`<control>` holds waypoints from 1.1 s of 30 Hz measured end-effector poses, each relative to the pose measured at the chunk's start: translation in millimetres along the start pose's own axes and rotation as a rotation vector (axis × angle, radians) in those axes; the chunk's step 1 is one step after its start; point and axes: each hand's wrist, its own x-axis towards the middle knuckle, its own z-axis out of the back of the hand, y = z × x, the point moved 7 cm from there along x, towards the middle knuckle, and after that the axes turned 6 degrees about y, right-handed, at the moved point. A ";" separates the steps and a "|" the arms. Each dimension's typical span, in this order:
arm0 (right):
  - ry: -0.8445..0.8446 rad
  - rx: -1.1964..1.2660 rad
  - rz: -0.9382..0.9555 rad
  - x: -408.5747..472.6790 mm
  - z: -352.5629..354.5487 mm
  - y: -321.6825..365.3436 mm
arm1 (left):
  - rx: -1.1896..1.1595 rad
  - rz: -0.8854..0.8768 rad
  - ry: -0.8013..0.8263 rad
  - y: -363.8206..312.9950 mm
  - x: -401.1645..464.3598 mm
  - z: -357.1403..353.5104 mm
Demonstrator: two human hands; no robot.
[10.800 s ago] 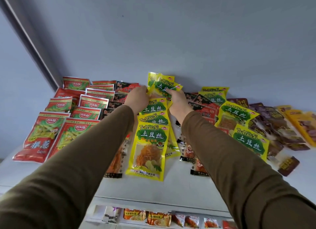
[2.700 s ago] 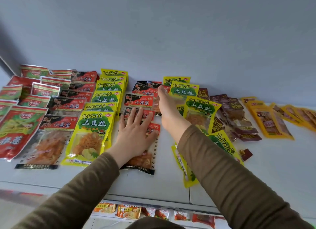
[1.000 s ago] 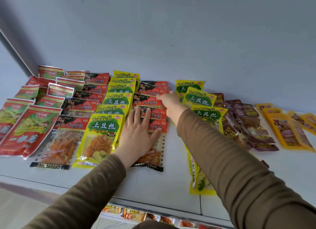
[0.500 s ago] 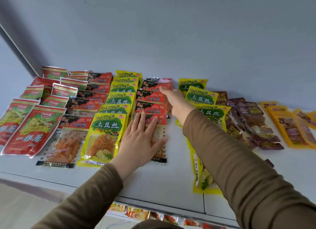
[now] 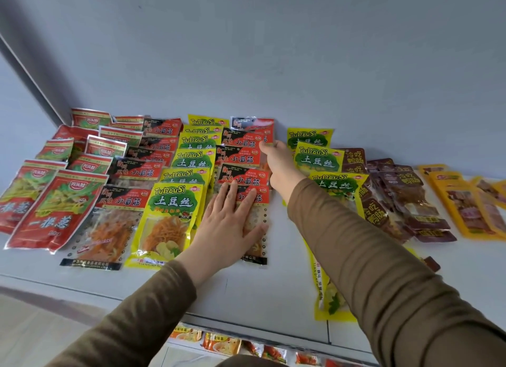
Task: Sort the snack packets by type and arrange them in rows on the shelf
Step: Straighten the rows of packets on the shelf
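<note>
Snack packets lie in overlapping rows on a white shelf [image 5: 262, 298]. From the left come red packets [image 5: 54, 202], a row of red-and-black packets [image 5: 123, 202], a yellow TuDouSi row [image 5: 175, 202] and a second red-and-black row [image 5: 243, 158]. My left hand [image 5: 230, 224] lies flat, fingers spread, on the front packet of that second row. My right hand [image 5: 279, 164] reaches further back, its fingers touching the right edge of the same row near the back. Another yellow TuDouSi row [image 5: 317, 158] lies under my right forearm, partly hidden.
Brown packets [image 5: 405, 191] and orange-yellow packets [image 5: 465, 208] lie at the right. A grey wall stands close behind all the rows. More packets [image 5: 219, 344] show on a lower shelf below the front edge.
My right hand has slid further back along the right edge of the red-and-black row. The row now sits straighter, close against the yellow row. My left hand stays flat on the front packet.
</note>
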 end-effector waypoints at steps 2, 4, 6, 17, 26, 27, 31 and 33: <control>-0.024 -0.051 0.052 2.9 1.0 4.5 | -0.002 -0.004 0.001 -2.3 -1.2 -1.3; -0.011 -0.076 0.115 4.4 -0.3 8.6 | -0.009 -0.008 0.012 -4.4 -3.8 -2.3; 0.010 -0.074 0.143 6.0 -0.5 10.3 | -0.018 -0.012 0.038 -6.3 -6.8 -2.1; -0.049 0.076 0.004 10.6 6.6 -1.9 | -0.014 0.076 -0.143 40.1 76.5 85.0; -0.052 0.236 -0.030 12.6 -0.5 -11.3 | 0.026 0.038 -0.004 34.8 99.9 39.7; -0.050 0.256 -0.041 13.4 -2.0 -12.7 | 0.017 0.047 -0.013 34.1 99.0 38.8; -0.048 0.273 -0.051 17.4 -4.5 -13.9 | 0.005 0.070 -0.031 30.3 93.9 36.6; -0.046 0.271 -0.039 18.9 -4.5 -12.6 | -0.005 0.072 -0.044 29.2 91.4 35.9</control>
